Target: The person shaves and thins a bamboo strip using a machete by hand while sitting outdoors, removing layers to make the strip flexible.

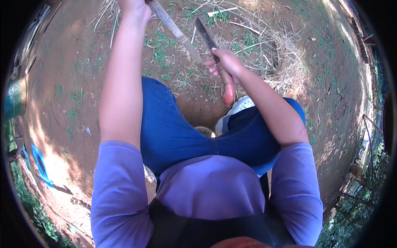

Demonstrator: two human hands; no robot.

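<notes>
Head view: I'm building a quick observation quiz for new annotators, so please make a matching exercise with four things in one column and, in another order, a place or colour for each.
Column one
1. Knife
2. Long pale strip
3. Dry stalks
4. Trousers

Column two
A. Blue
B. In the left hand
C. Strewn over the ground
D. In the right hand

Right pairs: 1-D, 2-B, 3-C, 4-A
</notes>
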